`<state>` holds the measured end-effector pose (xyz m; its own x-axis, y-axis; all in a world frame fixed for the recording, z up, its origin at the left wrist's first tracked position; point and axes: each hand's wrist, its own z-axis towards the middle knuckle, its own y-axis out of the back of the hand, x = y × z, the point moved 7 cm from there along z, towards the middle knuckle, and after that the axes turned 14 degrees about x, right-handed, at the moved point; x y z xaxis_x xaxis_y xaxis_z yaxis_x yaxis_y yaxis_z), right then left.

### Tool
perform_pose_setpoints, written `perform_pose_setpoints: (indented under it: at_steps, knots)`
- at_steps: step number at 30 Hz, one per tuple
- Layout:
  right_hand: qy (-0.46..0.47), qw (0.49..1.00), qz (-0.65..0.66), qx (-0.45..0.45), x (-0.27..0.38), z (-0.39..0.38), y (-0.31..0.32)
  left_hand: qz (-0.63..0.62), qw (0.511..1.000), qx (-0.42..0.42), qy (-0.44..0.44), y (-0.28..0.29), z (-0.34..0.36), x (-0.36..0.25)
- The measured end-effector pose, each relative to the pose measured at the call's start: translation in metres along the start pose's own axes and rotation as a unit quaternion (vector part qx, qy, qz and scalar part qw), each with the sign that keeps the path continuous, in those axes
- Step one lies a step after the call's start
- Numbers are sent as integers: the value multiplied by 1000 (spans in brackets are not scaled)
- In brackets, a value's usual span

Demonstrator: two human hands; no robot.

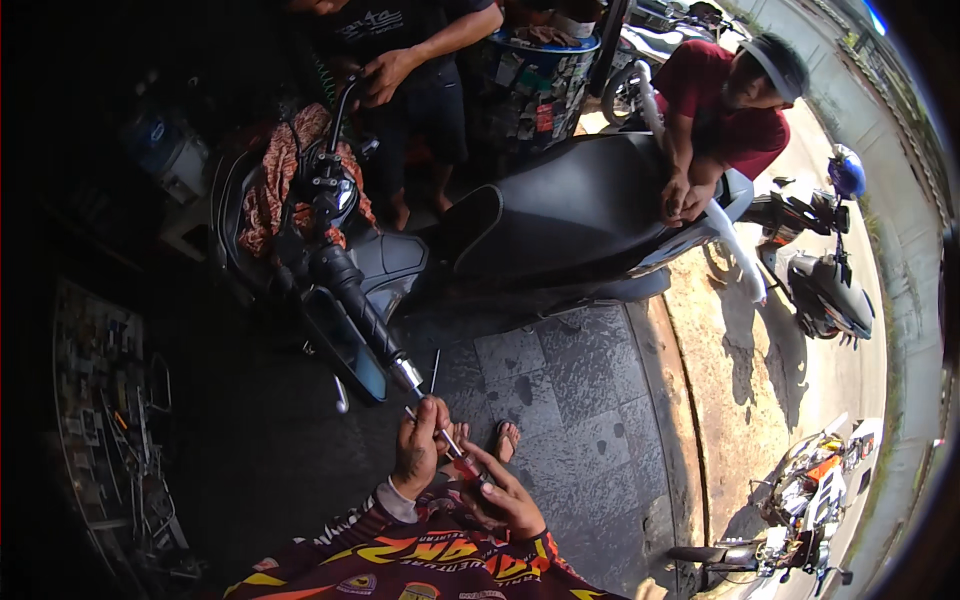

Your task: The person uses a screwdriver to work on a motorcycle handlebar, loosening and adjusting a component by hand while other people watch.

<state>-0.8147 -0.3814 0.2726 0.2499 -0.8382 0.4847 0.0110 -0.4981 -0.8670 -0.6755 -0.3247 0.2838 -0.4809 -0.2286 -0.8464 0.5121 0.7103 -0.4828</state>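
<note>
A black scooter's handlebar grip (362, 318) points toward me, with a silver bar end (407, 374) at its tip. My left hand (418, 447) is closed just below that bar end, its fingers pinching the metal shaft of a screwdriver. The screwdriver's red handle (465, 467) lies in my right hand (508, 497), with the fingers curled around it. Its shaft runs up in line with the bar end. Whether the tip is seated in a screw is too small to tell. A dark brake lever (435, 370) sticks out beside the grip.
The scooter's seat (570, 205) stretches to the right, where a person in red (715, 110) leans on its tail. Another person's hand (388, 77) holds the far handlebar. Patterned cloth (280, 180) covers the front. Tools (125, 430) lie at left; parked motorcycles (825, 285) stand outside.
</note>
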Motion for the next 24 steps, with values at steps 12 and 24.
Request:
perform_pose_setpoints:
  at_steps: [12, 24]
  knots:
    - [-20, 781, -607, -146, 37, 5, -38, -7, 1000, 19, 16, 1, -2, 2]
    - [42, 992, -47, -108, -8, -20, -9, -101, 994, 25, -29, -5, 0, 5]
